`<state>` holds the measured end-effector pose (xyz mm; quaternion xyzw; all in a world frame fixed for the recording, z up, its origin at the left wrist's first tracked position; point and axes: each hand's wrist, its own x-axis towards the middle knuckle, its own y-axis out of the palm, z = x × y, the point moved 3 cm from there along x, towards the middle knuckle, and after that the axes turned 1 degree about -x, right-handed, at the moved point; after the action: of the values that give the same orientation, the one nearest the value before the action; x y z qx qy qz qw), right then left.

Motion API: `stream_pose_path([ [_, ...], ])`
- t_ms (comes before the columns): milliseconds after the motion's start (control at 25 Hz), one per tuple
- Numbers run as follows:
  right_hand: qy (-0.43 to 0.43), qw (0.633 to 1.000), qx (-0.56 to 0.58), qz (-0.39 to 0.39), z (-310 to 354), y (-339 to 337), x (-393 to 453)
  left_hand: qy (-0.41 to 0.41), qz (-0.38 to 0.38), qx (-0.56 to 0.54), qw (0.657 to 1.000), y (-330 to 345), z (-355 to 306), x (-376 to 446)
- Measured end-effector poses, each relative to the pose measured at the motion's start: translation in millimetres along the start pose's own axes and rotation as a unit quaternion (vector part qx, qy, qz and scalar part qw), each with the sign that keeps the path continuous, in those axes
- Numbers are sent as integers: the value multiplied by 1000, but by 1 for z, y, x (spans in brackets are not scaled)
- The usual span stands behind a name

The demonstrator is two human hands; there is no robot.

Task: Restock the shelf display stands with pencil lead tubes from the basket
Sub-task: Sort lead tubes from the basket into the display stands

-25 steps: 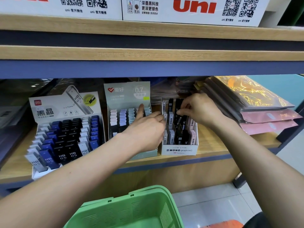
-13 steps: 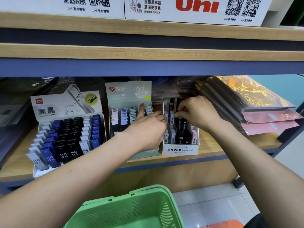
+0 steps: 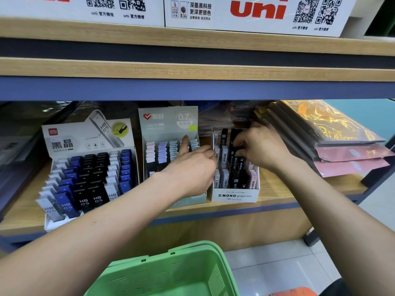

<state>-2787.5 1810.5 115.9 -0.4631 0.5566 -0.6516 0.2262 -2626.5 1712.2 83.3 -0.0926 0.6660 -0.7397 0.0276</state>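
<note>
Both forearms reach forward from the lower corners toward the white MONO display stand (image 3: 235,194), which sits on the wooden shelf (image 3: 275,193).

The right hand (image 3: 263,149) hangs over the stand's back rows, palm down, wrist bent, its fingers curled downward and pinching a black lead tube (image 3: 235,142) among the upright tubes there. How deep that tube sits in its slot is hidden by the fingers.

The left hand (image 3: 192,167) lies at the stand's left wall, knuckles up. Its index finger points straight away toward the back of the shelf, while the other fingers curl in against the stand's left edge, touching the grey tubes (image 3: 217,152) in the leftmost column. Whether they actually grip a tube cannot be told.

The rest of the MONO stand holds grey, black and pink tubes standing upright in rows. Just left of it, partly covered by the left hand and wrist, is a pale green 0.7 display stand (image 3: 168,122) with pastel tubes in stepped rows. Further left of that stands a white HB 0.5 display stand (image 3: 70,139) filled with black, blue and white tubes.

To the right of the MONO stand, a stack of plastic-wrapped packs (image 3: 333,137) lies slanted on the shelf. Behind the stand, shiny wrapped goods fill the dark back of the shelf. Above, an upper shelf board carries white uni boxes (image 3: 256,11).

Below and in front of the MONO stand, the green basket (image 3: 171,274) sits between the two forearms; its visible part shows only the slotted walls.
</note>
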Motion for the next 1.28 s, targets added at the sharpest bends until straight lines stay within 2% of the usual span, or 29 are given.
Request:
stream_pose_path([
  [120,-4,1000,-21,-2,4,3,-1,0,-1,-4,1000,0,0,-1],
  [320,-1,999,39,-27,6,2,-2,2,-1,-6,1000,-1,0,0],
  [640,-21,998,47,-27,9,2,-7,6,1,-1,1000,-3,0,-1],
  [880,-30,991,115,-54,26,-8,-20,38,-96,-16,995,-21,0,-22],
  [1040,-41,964,261,12,72,-5,-55,76,-158,-32,984,-20,1,-72],
  [1120,-35,946,313,77,98,7,-80,71,-119,-38,990,-1,2,-101],
  [1200,-49,935,307,168,128,33,-108,37,-13,-54,998,30,3,-134],
  [1280,-82,924,271,257,160,71,-140,0,113,-71,991,72,5,-169],
])
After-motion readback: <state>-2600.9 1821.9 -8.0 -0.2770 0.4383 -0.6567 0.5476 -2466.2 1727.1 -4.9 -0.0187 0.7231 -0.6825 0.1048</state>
